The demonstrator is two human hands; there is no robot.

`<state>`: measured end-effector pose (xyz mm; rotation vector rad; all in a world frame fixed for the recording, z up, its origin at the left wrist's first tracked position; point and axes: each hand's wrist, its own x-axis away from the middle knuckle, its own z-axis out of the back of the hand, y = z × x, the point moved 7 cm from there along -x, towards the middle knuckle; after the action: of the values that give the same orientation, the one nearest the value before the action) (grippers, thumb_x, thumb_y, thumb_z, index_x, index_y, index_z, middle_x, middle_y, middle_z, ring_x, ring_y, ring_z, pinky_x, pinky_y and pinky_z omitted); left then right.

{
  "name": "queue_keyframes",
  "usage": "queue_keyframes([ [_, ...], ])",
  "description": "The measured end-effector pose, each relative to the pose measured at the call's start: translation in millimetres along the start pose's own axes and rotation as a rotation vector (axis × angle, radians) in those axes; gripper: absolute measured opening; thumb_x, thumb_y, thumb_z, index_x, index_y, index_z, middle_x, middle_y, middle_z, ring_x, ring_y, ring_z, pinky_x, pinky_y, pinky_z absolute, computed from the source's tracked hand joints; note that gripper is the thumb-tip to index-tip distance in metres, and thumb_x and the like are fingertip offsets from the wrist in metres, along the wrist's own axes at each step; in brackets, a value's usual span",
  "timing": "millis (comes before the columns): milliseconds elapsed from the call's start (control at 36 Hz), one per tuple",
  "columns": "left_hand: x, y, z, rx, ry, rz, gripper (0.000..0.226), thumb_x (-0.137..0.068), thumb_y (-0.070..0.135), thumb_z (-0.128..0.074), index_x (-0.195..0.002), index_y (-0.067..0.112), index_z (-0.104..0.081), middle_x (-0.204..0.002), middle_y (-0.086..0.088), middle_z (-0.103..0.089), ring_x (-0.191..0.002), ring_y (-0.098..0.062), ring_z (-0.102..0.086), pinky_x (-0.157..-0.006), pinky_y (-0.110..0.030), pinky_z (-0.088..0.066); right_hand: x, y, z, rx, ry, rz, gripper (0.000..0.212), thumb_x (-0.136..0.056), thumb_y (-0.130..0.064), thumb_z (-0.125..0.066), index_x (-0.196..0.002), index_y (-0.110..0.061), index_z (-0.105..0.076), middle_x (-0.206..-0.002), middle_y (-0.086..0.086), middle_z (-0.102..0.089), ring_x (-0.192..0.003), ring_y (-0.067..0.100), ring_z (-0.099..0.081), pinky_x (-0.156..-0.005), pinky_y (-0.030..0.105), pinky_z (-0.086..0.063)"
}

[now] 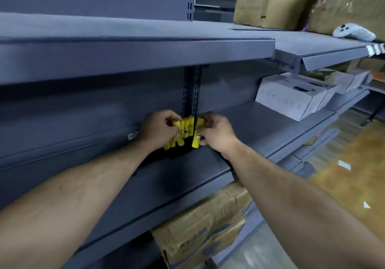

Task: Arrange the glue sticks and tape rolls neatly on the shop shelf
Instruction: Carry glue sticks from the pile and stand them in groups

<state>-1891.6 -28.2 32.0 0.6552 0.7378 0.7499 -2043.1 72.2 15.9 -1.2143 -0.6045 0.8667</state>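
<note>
Glue sticks, yellow and bunched together, sit between our two hands at the back of the middle shelf, right in front of the slotted upright. Our left grip is closed on the larger part of the bunch, its fingers curled round the tops. Our right grip pinches the rightmost sticks between the fingers above and the thumb below. We judge that we hold them from both sides so they stay upright and pressed into one tight row against the back panel, and do not topple as they are set down.

Counting is hard. The sticks overlap and are blurred, so we can say only that there are several, more on the left side than on the right. We can make out no tape rolls. A small pale thing lies on the shelf left of our left grip, but we cannot tell what it is.

Further right on the same shelf stand a few white boxes. One white controller lies on the top shelf, near some brown-wrapped parcels. A cardboard carton sits below.
</note>
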Motion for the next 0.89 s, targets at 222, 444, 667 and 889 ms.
queue_keyframes([
  [222, -20, -7, -15, -0.185, 0.058, 0.013, 0.024, -0.080, 0.005, -0.073, -0.094, 0.024, -0.073, -0.087, 0.015, -0.062, -0.082, -0.010, -0.062, -0.070, -0.016, -0.045, -55, 5, -9, -0.039, -0.171, 0.067, 0.031, -0.090, 0.004, -0.065, -0.111, -0.019, -0.063, -0.098, 0.005, -0.068, -0.076, 0.017, -0.068, -0.052, 0.028, -0.056],
  [444, -22, -5, -32, -0.381, 0.098, -0.032, 0.021, -0.077, 0.003, -0.077, -0.093, 0.016, -0.075, -0.089, 0.008, -0.053, -0.078, -0.014, -0.054, -0.070, -0.026, -0.046, -87, 10, -13, -0.037, -0.318, 0.113, 0.029, -0.091, 0.000, -0.066, -0.111, -0.020, -0.064, -0.095, 0.003, -0.065, -0.071, 0.013, -0.066, -0.058, 0.027, -0.060],
  [667, -23, -1, -43, -0.523, 0.081, -0.066, 0.019, -0.075, 0.005, -0.074, -0.092, 0.014, -0.075, -0.093, 0.000, -0.066, -0.094, -0.025, -0.058, -0.082, -0.032, -0.048, -100, 11, -12, 0.013, -0.401, 0.156, 0.034, -0.092, -0.003, -0.067, -0.123, -0.016, -0.063, -0.099, 0.003, -0.067, -0.078, 0.019, -0.070, -0.066, 0.034, -0.063],
  [889, -25, -5, -48, -0.558, 0.102, -0.101, 0.015, -0.076, 0.002, -0.076, -0.087, 0.013, -0.078, -0.090, -0.001, -0.061, -0.093, -0.024, -0.052, -0.079, -0.020, -0.036, -104, 11, -14, 0.046, -0.431, 0.173, 0.035, -0.094, -0.005, -0.066, -0.126, -0.017, -0.061, -0.113, 0.007, -0.062, -0.084, 0.019, -0.069, -0.064, 0.028, -0.061],
])
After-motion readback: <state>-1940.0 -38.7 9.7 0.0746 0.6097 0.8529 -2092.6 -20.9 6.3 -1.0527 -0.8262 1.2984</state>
